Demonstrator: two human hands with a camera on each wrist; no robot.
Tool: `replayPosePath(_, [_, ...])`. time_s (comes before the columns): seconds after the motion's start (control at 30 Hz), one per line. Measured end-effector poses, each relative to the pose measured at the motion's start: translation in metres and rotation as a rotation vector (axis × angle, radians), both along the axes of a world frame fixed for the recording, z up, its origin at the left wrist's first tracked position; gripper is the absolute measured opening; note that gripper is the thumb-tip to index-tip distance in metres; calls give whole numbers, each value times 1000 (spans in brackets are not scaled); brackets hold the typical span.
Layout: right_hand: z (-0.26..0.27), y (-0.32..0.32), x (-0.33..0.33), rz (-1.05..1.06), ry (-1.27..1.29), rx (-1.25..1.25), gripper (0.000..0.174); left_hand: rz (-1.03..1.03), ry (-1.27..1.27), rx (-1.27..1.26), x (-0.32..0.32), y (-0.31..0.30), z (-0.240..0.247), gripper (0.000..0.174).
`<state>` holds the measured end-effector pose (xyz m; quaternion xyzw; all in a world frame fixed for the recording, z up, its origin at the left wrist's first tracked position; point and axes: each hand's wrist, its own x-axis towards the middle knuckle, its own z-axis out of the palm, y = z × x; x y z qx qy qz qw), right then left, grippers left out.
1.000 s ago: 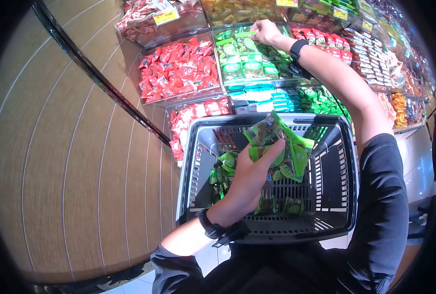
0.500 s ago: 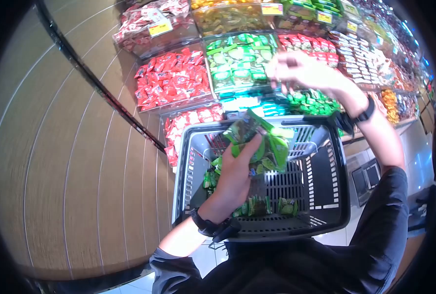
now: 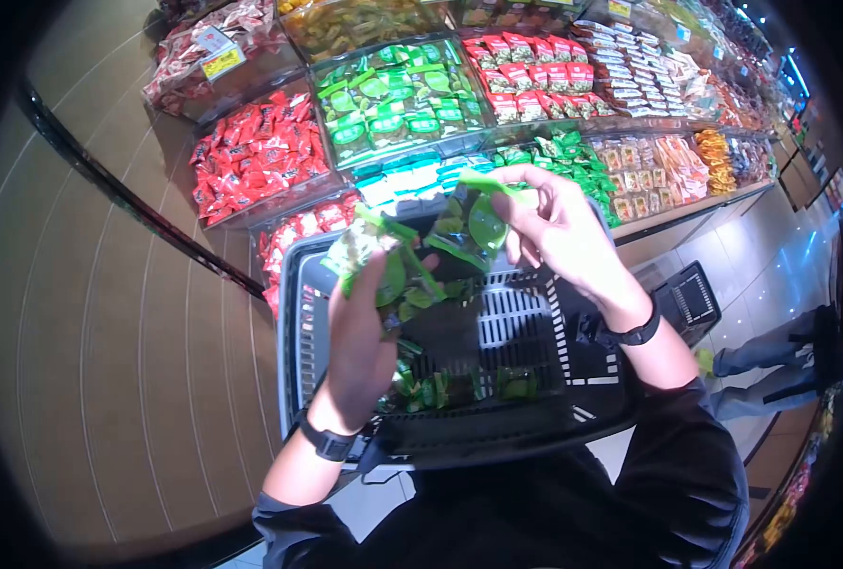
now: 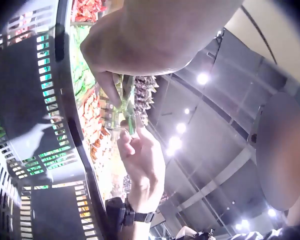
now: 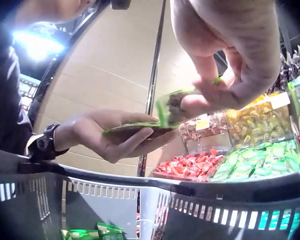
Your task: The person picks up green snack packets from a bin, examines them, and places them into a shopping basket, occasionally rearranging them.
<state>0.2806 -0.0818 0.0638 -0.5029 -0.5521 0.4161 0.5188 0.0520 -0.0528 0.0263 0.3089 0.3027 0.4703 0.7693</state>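
Above a grey basket (image 3: pixel 291 332), my left hand (image 3: pixel 360 346) holds several green packets (image 3: pixel 398 280), thumb on top. Close to its right, my right hand (image 3: pixel 573 237) pinches one green packet (image 3: pixel 486 226) between thumb and fingers. In the right wrist view, the left hand (image 5: pixel 115 135) lies palm up under a flat green packet (image 5: pixel 137 129), and the right hand (image 5: pixel 230 60) grips its packet (image 5: pixel 177 102) just above. The left wrist view shows the right hand (image 4: pixel 145 160) at a green packet edge (image 4: pixel 131 117). More green packets (image 3: pixel 431 389) lie in the basket.
Bins beyond the basket hold red packets (image 3: pixel 260 152), green packets (image 3: pixel 384 100), red-and-white packets (image 3: pixel 535 76) and orange ones (image 3: pixel 715 161). A wood-look panel (image 3: pixel 146 332) stands at left. At right are a second dark basket (image 3: pixel 692 299) and a person's legs (image 3: pixel 763 365).
My right hand has come back from the green bin to beside the left hand, now with a packet in its fingers. The view has shifted right, and the left hand still holds its packets.
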Motion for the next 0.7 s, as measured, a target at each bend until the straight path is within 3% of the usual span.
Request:
replayPosePath(0.13, [-3, -1, -10, 84, 172, -65, 26, -106, 36, -48, -2, 1, -4, 38])
replayPosePath(0.27, [-8, -3, -15, 112, 75, -56, 25, -283, -51, -70, -3, -3, -5, 43])
replayPosePath(0.47, [-13, -4, -14, 79, -49, -20, 23, -296, 80, 71, -3, -10, 2, 35])
replayPosePath(0.6, [-16, 1, -12, 68, -44, 5, 8, -283, 108, 80, -2, -10, -2, 34])
replayPosePath(0.7, [-27, 11, -4, 115, 62, -115, 30, -253, 116, 47, -3, -10, -10, 34])
